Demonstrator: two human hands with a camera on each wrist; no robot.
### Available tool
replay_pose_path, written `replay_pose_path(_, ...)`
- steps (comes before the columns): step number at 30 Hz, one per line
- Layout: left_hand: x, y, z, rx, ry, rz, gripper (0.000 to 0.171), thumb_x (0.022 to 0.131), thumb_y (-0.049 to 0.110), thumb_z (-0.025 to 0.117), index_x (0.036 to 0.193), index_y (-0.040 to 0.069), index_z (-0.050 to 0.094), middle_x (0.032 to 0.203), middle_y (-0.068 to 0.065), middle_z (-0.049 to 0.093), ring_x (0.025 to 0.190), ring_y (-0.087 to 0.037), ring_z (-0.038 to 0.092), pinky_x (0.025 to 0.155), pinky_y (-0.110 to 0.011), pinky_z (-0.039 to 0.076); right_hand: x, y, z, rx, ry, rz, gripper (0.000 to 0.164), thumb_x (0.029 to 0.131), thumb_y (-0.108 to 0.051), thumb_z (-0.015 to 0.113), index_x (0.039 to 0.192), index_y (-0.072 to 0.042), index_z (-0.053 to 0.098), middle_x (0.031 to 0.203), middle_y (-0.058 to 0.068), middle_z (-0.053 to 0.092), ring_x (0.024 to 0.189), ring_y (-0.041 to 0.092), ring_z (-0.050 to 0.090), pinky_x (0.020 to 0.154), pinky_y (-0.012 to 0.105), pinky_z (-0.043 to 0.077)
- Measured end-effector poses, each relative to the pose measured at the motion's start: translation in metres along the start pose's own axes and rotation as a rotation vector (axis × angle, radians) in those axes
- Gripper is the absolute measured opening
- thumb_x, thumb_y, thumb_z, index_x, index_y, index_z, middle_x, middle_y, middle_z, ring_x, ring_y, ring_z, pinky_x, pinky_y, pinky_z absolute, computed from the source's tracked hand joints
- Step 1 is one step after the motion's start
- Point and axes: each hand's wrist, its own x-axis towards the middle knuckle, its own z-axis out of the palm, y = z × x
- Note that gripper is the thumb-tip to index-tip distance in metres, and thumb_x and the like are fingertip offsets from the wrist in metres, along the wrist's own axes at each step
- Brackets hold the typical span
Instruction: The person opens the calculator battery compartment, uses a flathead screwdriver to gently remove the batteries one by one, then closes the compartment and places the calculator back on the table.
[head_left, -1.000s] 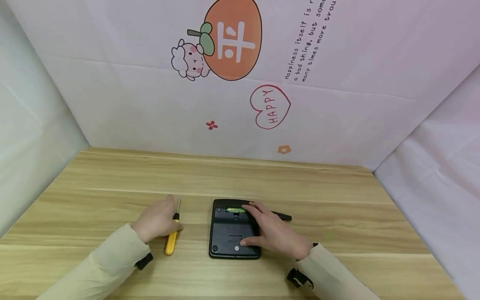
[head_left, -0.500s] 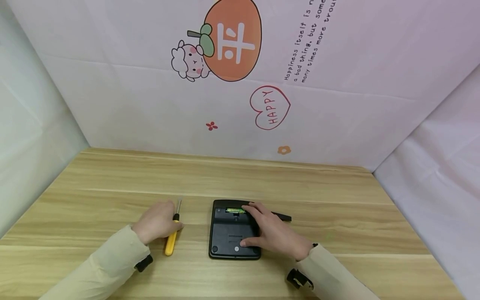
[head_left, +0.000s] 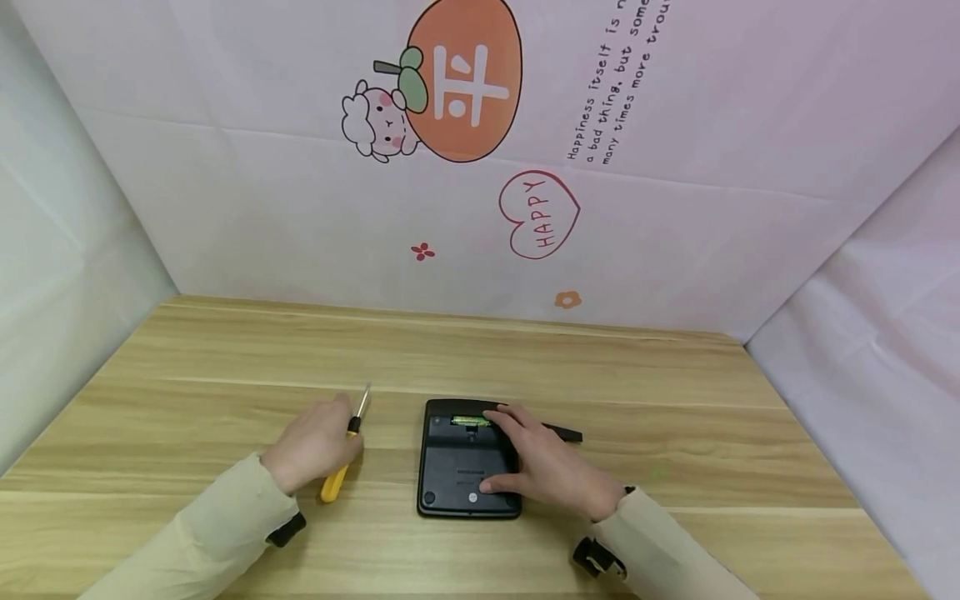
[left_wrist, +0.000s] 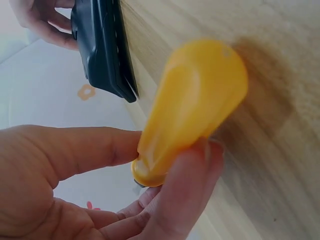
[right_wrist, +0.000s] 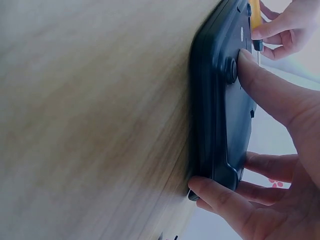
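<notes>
My left hand [head_left: 311, 446] pinches a yellow-handled screwdriver [head_left: 333, 483] between thumb and fingers. Its metal shaft points away from me and slightly right; in the left wrist view the butt of the handle [left_wrist: 205, 85] faces the camera, with a shadow on the table beside it. A black calculator [head_left: 453, 475] lies face down to the right, a green battery [head_left: 468, 421] showing in its uncovered slot. Over the calculator's right side, my right hand [head_left: 555, 471] holds it, thumb on its back and fingers toward the far right corner. That corner is hidden by the hand.
A narrow black piece [head_left: 564, 433] sticks out on the table beyond my right hand. Beneath everything is a wood-grain table [head_left: 675, 400]. A white printed cloth [head_left: 300, 217] rises along its back edge, with white cloth at both sides.
My left hand has tilted the screwdriver: its tip has swung right and away, its handle end slightly left and away. My right hand and the calculator have stayed put.
</notes>
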Motion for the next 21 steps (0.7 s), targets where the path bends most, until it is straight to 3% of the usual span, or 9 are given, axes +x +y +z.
replay_pose_path(10,-0.0004,0.0014,0.0010,0.063,0.063,0.041,0.010,0.082,0.004,0.059,0.083,0.003,0.050,0.064,-0.005,0.049,0.049,-0.016,0.046,0.043,-0.027,0.037,0.0000,0.0005,0.0002,0.000,-0.006,0.005,0.086,0.078,-0.044,0.077,0.146,-0.008,0.037,0.150,0.017,0.033,0.132,0.034,0.042,0.100,0.048,0.043)
replay_pose_path(21,0.0009,0.0091,0.0014,0.113,0.128,0.157,0.015,0.086,0.012,0.069,0.090,0.007,0.055,0.068,0.001,0.050,0.058,-0.015,0.043,0.050,-0.027,0.033,-0.0006,0.0002,-0.0002,0.004,-0.006,0.004,0.087,0.077,-0.045,0.076,0.146,-0.009,0.037,0.149,0.015,0.034,0.131,0.032,0.044,0.100,0.047,0.043)
